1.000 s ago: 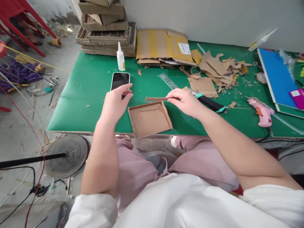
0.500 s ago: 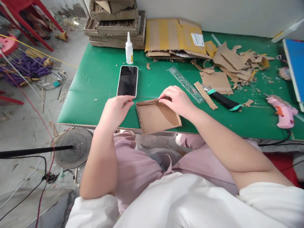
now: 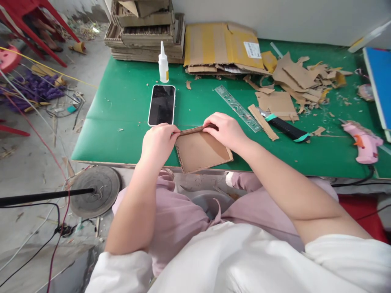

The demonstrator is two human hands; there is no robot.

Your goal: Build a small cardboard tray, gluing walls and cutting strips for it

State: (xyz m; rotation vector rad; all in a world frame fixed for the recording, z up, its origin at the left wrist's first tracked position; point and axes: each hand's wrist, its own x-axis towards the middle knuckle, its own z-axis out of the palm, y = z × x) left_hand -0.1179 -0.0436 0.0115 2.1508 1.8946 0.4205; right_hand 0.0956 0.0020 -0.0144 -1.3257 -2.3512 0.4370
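A shallow cardboard tray (image 3: pixel 203 150) with low corrugated walls lies at the front edge of the green table, its near corner sticking out past the edge. My left hand (image 3: pixel 159 142) pinches its far left corner between thumb and fingers. Along the far wall, my right hand (image 3: pixel 224 128) is closed with thumb inside and fingers behind. Just beyond my left hand lies a phone (image 3: pixel 162 105), dark screen up. A white glue bottle (image 3: pixel 163 65) stands upright behind the phone. To the right of my right hand are a clear ruler (image 3: pixel 237 109), a cardboard strip (image 3: pixel 263 122) and a utility knife (image 3: pixel 287 127).
Stacked cardboard trays (image 3: pixel 146 36) and a flattened yellow-taped carton (image 3: pixel 222 47) line the back. Cardboard scraps (image 3: pixel 305 77) pile up at the right, near a pink glue gun (image 3: pixel 362 142) and a blue board (image 3: pixel 380 77). Cables and a round stand base (image 3: pixel 95 191) are on the floor.
My left hand has moved right and closed on the tray's far left corner. My right hand keeps its hold on the far wall. The tray has barely moved.
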